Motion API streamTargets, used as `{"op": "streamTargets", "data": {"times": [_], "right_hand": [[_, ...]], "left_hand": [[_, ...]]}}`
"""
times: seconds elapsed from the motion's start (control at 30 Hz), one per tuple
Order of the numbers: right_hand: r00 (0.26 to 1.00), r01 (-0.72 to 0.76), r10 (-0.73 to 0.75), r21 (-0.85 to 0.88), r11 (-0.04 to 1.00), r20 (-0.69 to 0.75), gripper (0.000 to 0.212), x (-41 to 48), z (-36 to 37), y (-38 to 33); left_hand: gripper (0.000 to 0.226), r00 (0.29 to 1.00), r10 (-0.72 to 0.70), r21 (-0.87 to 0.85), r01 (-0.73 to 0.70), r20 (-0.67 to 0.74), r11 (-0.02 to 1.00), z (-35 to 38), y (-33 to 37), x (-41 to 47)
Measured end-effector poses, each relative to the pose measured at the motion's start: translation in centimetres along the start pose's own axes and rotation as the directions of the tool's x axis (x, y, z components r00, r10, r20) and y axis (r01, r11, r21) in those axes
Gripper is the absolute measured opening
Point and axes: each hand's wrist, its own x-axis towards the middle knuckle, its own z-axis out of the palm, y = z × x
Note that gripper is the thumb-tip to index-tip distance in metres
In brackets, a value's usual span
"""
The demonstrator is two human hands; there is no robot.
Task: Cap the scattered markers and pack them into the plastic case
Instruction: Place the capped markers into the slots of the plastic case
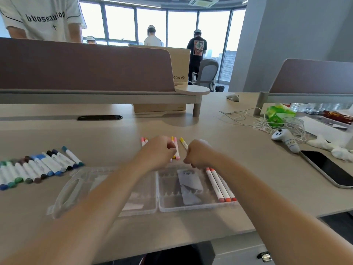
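A dark tablet (328,169) lies near a white controller (284,138) and tangled cables (248,116).

"PICO" in dark reversed letters, beside a round logo, marks the cardboard box (180,62) beyond the far edge of the desk (133,127). The same word, lowercase and also reversed, runs along the white controller (286,140) near the right edge. Black gothic lettering on a bystander's white T-shirt (44,18) cannot be read with certainty. Print on the orange-capped markers (216,185) is too small.

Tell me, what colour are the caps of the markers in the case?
Orange, the caps; head view.
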Motion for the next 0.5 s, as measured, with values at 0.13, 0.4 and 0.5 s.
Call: {"op": "streamTargets", "data": {"times": [0.13, 0.4, 0.5], "right_hand": [[0.998, 0.063, -0.062, 0.039, 0.997, -0.005, 0.018, 1.2, -0.6, -3.4], [0.999, -0.019, 0.017, -0.032, 0.999, -0.049, 0.031, 6.8, -0.5, -7.5], [1.0, -0.003, 0.0, -0.129, 0.992, -0.018, 0.016, 7.9, -0.7, -8.4]], "left_hand": [[0.023, 0.997, -0.061, -0.025, 0.06, -0.046, 0.998, -2.1, -2.0, 1.1], [0.021, 0.995, -0.087, -0.087, 0.082, -0.057, 0.993, -3.7, -4.8, 3.6], [0.021, 0.995, -0.083, -0.091, 0.078, -0.05, 0.993, -3.9, -5.6, 4.1]]}}
